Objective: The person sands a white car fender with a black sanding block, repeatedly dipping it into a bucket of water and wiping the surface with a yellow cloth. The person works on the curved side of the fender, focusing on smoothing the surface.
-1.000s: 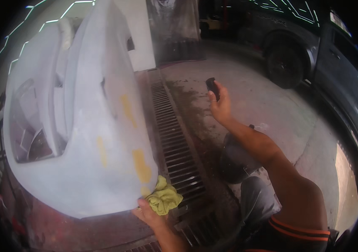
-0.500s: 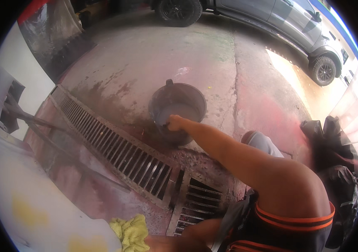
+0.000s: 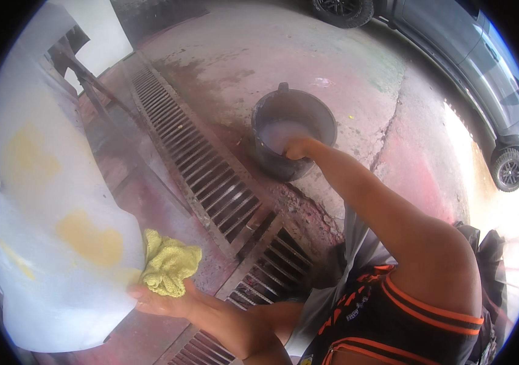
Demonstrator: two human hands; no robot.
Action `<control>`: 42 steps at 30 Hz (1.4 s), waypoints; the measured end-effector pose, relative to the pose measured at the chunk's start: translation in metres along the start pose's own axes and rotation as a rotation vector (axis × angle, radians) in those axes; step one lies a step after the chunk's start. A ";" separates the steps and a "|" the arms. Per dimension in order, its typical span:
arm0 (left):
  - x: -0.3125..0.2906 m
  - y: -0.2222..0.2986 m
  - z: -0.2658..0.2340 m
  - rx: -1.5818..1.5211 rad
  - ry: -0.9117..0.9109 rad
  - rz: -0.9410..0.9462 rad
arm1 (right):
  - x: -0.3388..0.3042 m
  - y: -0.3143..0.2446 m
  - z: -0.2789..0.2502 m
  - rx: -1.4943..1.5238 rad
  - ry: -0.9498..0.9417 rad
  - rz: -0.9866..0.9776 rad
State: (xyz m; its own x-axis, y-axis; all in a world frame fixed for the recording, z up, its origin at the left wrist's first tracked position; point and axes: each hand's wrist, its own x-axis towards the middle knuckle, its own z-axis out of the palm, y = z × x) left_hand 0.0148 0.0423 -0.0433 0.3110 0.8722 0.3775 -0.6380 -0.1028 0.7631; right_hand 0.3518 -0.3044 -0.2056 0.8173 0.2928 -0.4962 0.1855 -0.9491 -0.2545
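My right hand (image 3: 299, 148) reaches down inside the rim of a dark bucket (image 3: 325, 115) that holds cloudy greyish water. Its fingers curl closed, with the tips hidden from me, so what they hold cannot be made out. A crumpled yellow-green cloth (image 3: 171, 261) is in my left hand (image 3: 165, 304), at the lower left. That hand's fingertips meet the edge of a large pale panel (image 3: 46, 213) with yellowish patches on its surface.
A metal drain grate (image 3: 204, 170) runs across the stained concrete floor between panel and bucket. Behind the panel stand dark metal stand legs (image 3: 98, 85). A grey pickup truck (image 3: 448, 42) is parked at upper right, and dark plastic sheeting (image 3: 487, 255) hangs at the right.
The view has swung left and down, bringing more of the panel and my left hand with the cloth into sight. My right hand stays at the bucket, now lower within it.
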 end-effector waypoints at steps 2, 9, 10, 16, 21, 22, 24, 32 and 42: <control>0.005 -0.001 -0.009 -0.081 -0.085 -0.012 | 0.009 0.005 -0.002 -0.095 -0.011 -0.097; 0.001 0.007 0.021 -0.131 -0.060 0.008 | 0.009 -0.031 -0.001 -0.301 -0.328 -0.314; 0.001 0.008 0.020 -0.134 -0.059 -0.010 | 0.019 -0.025 0.003 -0.455 -0.379 -0.370; -0.004 0.025 0.013 -0.021 0.016 -0.074 | 0.043 -0.087 -0.010 -0.576 -0.643 -0.244; -0.007 0.031 0.032 -0.126 0.049 -0.178 | 0.168 -0.058 0.039 -0.348 -0.177 -0.343; -0.007 0.034 0.031 -0.111 0.076 -0.172 | 0.170 -0.074 0.050 -0.358 -0.160 -0.330; -0.009 0.040 0.029 -0.087 0.114 -0.173 | 0.165 -0.089 0.063 -0.380 -0.133 -0.288; -0.080 0.054 0.032 -0.574 0.268 -0.737 | 0.092 -0.060 0.066 -0.438 -0.018 -0.121; -0.043 0.182 0.076 0.073 -0.277 0.036 | 0.014 -0.079 0.012 0.258 0.139 -0.537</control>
State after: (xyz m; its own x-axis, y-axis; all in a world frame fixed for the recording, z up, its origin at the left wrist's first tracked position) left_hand -0.0615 -0.0503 0.1187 0.4757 0.7046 0.5265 -0.6028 -0.1747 0.7785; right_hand 0.3420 -0.2242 -0.2023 0.7131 0.6880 -0.1347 0.4674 -0.6098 -0.6401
